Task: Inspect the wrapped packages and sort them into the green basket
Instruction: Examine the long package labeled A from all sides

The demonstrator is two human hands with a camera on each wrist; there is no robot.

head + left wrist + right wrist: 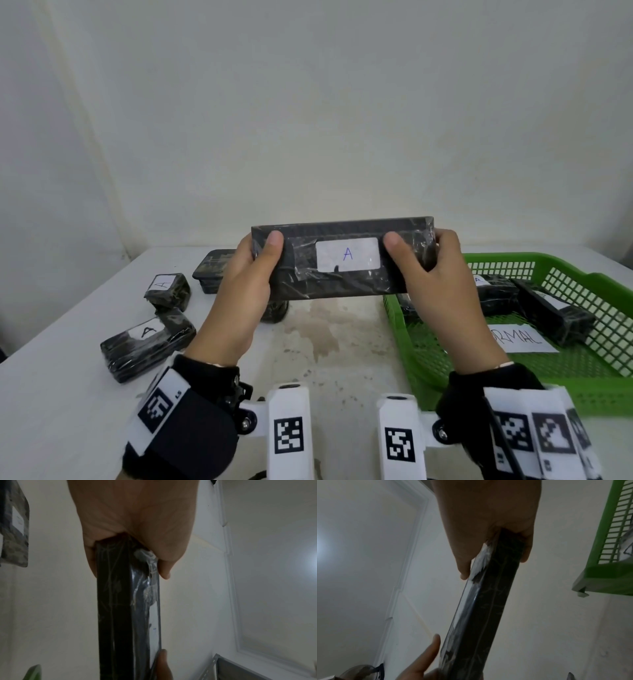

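Observation:
A long black package (342, 274) wrapped in clear film, with a white label marked "A", is held up above the table with its label facing me. My left hand (255, 274) grips its left end, thumb on the front. My right hand (428, 267) grips the right end the same way. The left wrist view shows the package (126, 608) edge-on under the left hand (137, 527). In the right wrist view the package (488, 601) runs down from the right hand (488, 520). The green basket (411, 342) stands at the right, holding wrapped packages (555, 315) and a paper sheet (524, 339).
Three more wrapped packages lie on the white table at the left: a small one (168, 291), a flat one (147, 342) and one further back (212, 270). Another dark package (274, 310) lies half hidden under my left hand. A plain wall rises behind the table.

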